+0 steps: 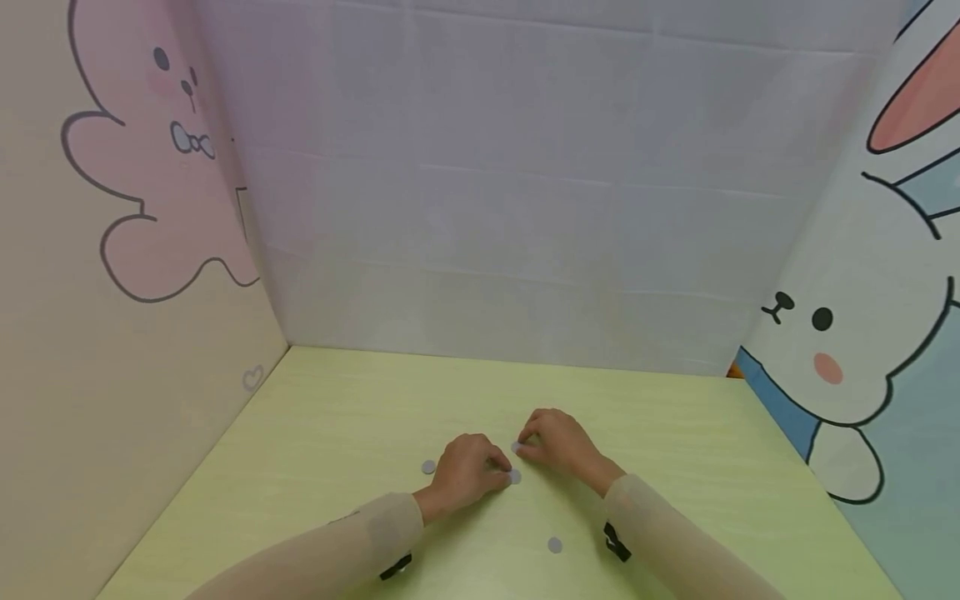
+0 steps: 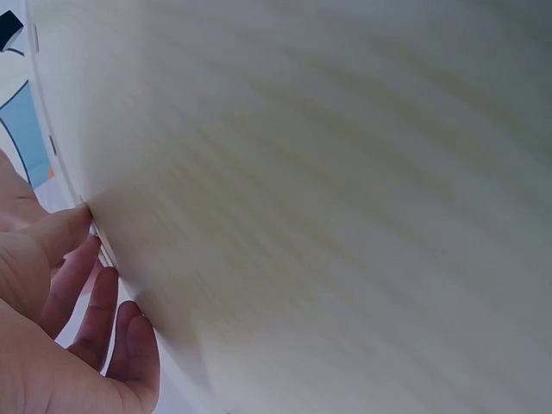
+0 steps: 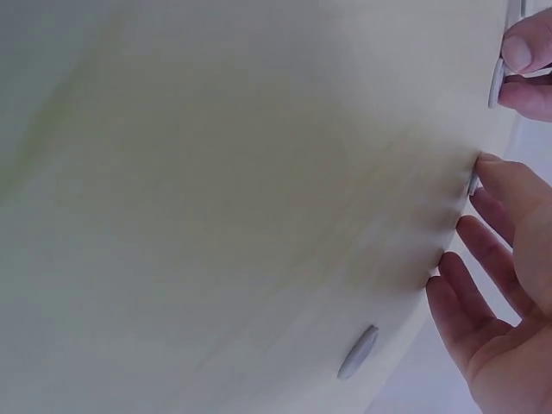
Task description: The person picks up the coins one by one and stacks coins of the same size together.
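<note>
My left hand (image 1: 467, 473) pinches a small grey disc (image 1: 516, 477) between thumb and fingertips, low at the pale yellow tabletop (image 1: 375, 400). Just beyond it, my right hand (image 1: 558, 442) pinches a second grey disc (image 1: 515, 447) by its edge. In the right wrist view, the right thumb and fingers (image 3: 504, 194) reach down to the surface around that disc (image 3: 473, 183), and the left hand's disc (image 3: 497, 84) shows above. The left wrist view has the left hand (image 2: 60, 310) with its fingertips at the table; its disc is mostly hidden there.
One grey disc (image 1: 428, 467) lies left of the left hand, another (image 1: 555, 545) nearer the front edge. A white sheet wall (image 1: 510, 200) stands at the back. Side panels carry a pink cartoon figure (image 1: 150, 192) and a white rabbit (image 1: 862, 350).
</note>
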